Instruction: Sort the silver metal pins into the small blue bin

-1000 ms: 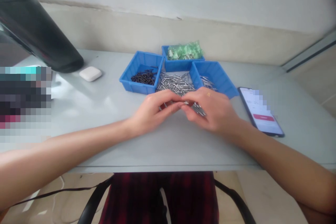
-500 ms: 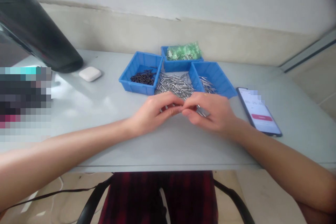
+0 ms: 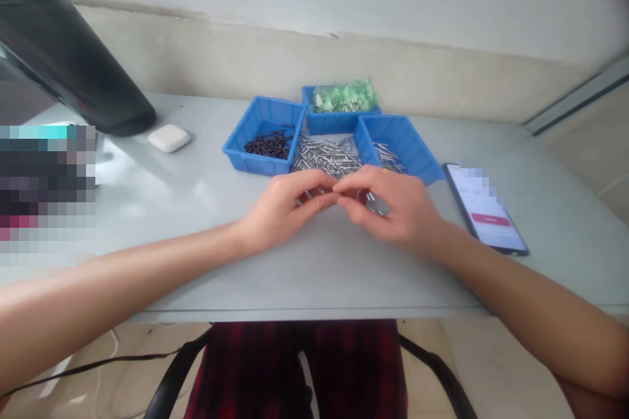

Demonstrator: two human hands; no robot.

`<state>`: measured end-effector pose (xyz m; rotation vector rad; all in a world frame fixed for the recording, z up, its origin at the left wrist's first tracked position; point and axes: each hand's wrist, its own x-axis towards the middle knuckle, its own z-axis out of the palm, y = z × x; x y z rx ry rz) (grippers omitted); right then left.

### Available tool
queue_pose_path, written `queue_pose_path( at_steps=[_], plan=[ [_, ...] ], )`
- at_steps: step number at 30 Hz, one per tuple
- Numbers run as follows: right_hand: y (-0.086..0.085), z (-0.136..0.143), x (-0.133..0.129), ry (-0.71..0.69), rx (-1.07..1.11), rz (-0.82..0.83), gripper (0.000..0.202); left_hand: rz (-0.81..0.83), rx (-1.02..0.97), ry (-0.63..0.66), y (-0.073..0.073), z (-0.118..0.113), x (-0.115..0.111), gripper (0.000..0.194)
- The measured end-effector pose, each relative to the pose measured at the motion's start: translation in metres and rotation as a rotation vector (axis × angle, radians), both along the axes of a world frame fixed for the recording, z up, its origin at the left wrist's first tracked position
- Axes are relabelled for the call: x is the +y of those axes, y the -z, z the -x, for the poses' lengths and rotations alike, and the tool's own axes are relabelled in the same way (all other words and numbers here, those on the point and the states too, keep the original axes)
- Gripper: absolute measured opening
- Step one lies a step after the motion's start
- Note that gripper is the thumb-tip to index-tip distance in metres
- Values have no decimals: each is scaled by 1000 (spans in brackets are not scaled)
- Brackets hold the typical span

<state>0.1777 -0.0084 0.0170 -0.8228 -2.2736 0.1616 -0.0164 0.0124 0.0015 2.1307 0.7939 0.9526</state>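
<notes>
My left hand (image 3: pixel 289 206) and my right hand (image 3: pixel 393 203) meet at the fingertips, thumb and forefinger of each pinched together. Whatever sits between those fingertips is too small or hidden to name. Just beyond them lies a loose pile of thin silver metal pins (image 3: pixel 327 156), partly covered by the hands; a few show beneath my right palm. A blue bin (image 3: pixel 260 167) to the left holds dark screw-like pieces (image 3: pixel 270 144). The right-hand blue bin (image 3: pixel 417 144) contains more silver pins (image 3: pixel 388 156).
Behind the pile, a third blue bin (image 3: pixel 339 123) carries green plastic packets (image 3: pixel 346 97). A phone (image 3: pixel 486 209) lies at the right. To the left are a white case (image 3: pixel 168 138) and a large dark bottle (image 3: pixel 73 46). The wall closes off the table's (image 3: pixel 314 281) back.
Both hands have shifted slightly, and the pinched fingertips have moved a little to the left. The bins, phone and pile stay where they were.
</notes>
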Motion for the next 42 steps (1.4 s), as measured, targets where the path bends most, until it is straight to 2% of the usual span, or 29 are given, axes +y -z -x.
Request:
queue_pose_path(
  at_steps=[11,17,22,27,31,34,37,39,42],
  plan=[
    [2,-3,3,35,-2,38,10,7,-7,-8,0,-1,0,13],
    [1,-4,4,36,-41,-12,8,42,8,6,1,-2,1,11],
    [2,-5,6,61,-66,12,8,97,13,-21,3,-2,2,14],
    [1,-3,5,55,-50,-33,9,88,54,-7,4,-1,3,17],
    [-4,-6,6,196,-81,-259,12,17,104,34,5,-1,1,23],
    [-9,-15,11,338,-96,-443,13,-117,172,75,7,1,-1,21],
    [-13,-27,21,459,-127,-509,14,-249,270,118,9,2,-1,22],
    [-12,-34,28,544,-225,-566,14,-307,345,122,11,3,0,22],
    [-7,-41,39,693,-347,-554,12,-354,447,103,14,3,2,21]
  ],
)
